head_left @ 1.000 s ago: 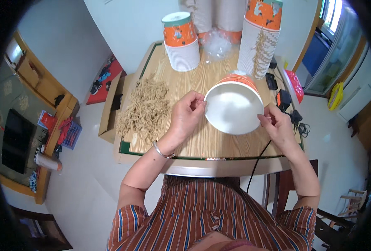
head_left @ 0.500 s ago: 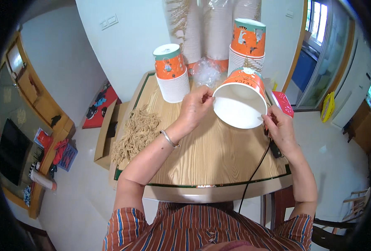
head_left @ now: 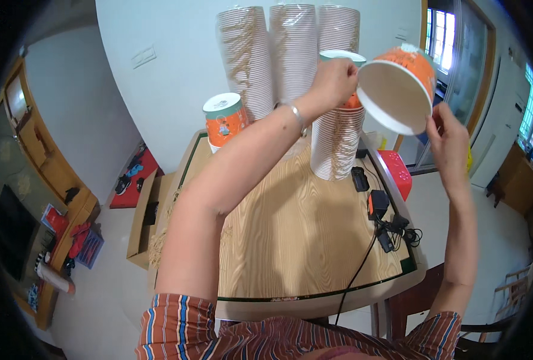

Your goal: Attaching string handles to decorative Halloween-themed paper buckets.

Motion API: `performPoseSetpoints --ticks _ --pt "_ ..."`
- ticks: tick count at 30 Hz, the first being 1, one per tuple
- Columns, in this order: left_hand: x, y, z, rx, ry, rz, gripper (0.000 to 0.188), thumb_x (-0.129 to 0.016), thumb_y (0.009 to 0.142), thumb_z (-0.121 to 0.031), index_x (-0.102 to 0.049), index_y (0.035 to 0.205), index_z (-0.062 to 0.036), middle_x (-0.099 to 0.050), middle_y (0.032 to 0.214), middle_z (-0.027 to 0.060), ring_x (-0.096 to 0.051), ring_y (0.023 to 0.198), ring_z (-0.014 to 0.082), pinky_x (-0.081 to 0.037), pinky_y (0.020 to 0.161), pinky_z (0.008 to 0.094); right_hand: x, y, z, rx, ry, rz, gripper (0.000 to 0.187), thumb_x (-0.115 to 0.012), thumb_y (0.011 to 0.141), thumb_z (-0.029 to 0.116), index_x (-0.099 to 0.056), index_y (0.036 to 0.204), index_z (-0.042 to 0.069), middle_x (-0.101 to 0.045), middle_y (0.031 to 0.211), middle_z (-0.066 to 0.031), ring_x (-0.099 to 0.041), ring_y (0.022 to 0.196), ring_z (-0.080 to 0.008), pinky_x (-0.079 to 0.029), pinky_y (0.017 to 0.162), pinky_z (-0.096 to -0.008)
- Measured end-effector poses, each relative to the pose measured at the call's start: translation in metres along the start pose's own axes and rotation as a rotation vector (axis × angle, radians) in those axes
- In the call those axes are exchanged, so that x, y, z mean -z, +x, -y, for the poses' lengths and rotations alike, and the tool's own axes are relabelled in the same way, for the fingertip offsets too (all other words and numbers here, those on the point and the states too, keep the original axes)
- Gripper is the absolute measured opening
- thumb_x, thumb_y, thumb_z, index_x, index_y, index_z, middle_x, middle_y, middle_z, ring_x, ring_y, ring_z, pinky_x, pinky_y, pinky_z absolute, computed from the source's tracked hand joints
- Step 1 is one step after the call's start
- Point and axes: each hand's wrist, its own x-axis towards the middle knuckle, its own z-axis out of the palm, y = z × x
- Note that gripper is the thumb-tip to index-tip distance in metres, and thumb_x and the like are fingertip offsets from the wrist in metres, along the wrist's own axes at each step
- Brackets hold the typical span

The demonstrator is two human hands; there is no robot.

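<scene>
Tilted with its white mouth toward me, an orange paper cup with a green base (head_left: pixel 419 65) is held up at the right. My left hand (head_left: pixel 335 83) pinches its left rim, and my right hand (head_left: pixel 446 133) pinches the lower right rim. Just below my left hand stands a tall stack of upside-down paper cups (head_left: pixel 336 147), tan strands hanging down its side. My left forearm crosses in front of a shorter cup stack (head_left: pixel 224 123) topped by an orange and green cup, and hides part of it. Tan paper shreds (head_left: pixel 157 246) show beside that arm, mostly covered.
Tall plastic-wrapped cup stacks (head_left: pixel 293 54) stand against the wall. On the table's (head_left: pixel 278 240) right side lie a black and orange device (head_left: pixel 378 205), tangled black cables (head_left: pixel 398 227) and a red box (head_left: pixel 396 171). A cardboard box (head_left: pixel 140 225) sits left of the table.
Both hands have lifted the cup up and to the right, farther from me. My left forearm now covers most of the paper shreds. The view has shifted, showing more of the wrapped stacks.
</scene>
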Motion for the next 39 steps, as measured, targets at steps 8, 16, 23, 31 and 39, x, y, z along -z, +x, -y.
performPoseSetpoints --ticks 8,16,23,31,39 --pt "-0.019 0.131 0.023 -0.054 -0.015 -0.025 0.018 -0.065 0.084 -0.016 -0.074 0.092 -0.0013 -0.069 0.071 0.0111 -0.063 0.064 0.0175 -0.050 0.064 0.0340 -0.025 0.100 -0.033 0.335 -0.428 -0.192 0.011 -0.056 0.090 0.009 -0.052 0.100 0.005 -0.063 0.087 -0.0189 -0.066 0.078 -0.0394 -0.052 0.063 -0.0469" --pt "-0.026 0.146 0.101 0.019 0.372 -0.081 0.019 -0.060 0.081 -0.014 -0.074 0.088 -0.0037 -0.070 0.094 0.0211 -0.068 0.090 0.0395 -0.054 0.082 0.0470 -0.126 0.143 -0.042 0.490 -0.595 -0.109 0.017 -0.057 0.085 0.004 -0.054 0.101 0.005 -0.066 0.091 -0.0155 -0.071 0.075 -0.0312 -0.057 0.058 -0.0403" --pt "-0.024 0.124 0.154 0.025 0.329 -0.095 0.035 -0.071 0.083 -0.022 -0.067 0.115 -0.0099 -0.072 0.098 0.0153 -0.068 0.090 0.0314 -0.052 0.081 0.0417 -0.184 0.139 -0.042 0.475 -0.512 -0.012 0.026 -0.059 0.083 0.002 -0.049 0.107 0.004 -0.062 0.094 -0.0149 -0.070 0.075 -0.0323 -0.056 0.059 -0.0410" --pt "-0.017 0.096 0.159 -0.087 0.185 -0.069 0.033 -0.062 0.083 -0.011 -0.063 0.114 -0.0021 -0.070 0.096 0.0208 -0.066 0.092 0.0386 -0.052 0.083 0.0466 -0.191 0.130 -0.032 0.487 -0.538 0.017 0.026 -0.060 0.083 0.003 -0.049 0.107 0.004 -0.061 0.093 -0.0137 -0.070 0.074 -0.0311 -0.056 0.058 -0.0404" --pt "-0.024 0.066 0.158 -0.120 0.305 -0.191 0.015 -0.064 0.083 -0.010 -0.067 0.093 -0.0001 -0.067 0.082 0.0234 -0.066 0.079 0.0413 -0.052 0.072 0.0489 -0.188 0.122 -0.024 0.525 -0.539 -0.027 0.019 -0.063 0.079 0.002 -0.053 0.095 0.003 -0.063 0.088 -0.0117 -0.071 0.073 -0.0284 -0.057 0.056 -0.0375"
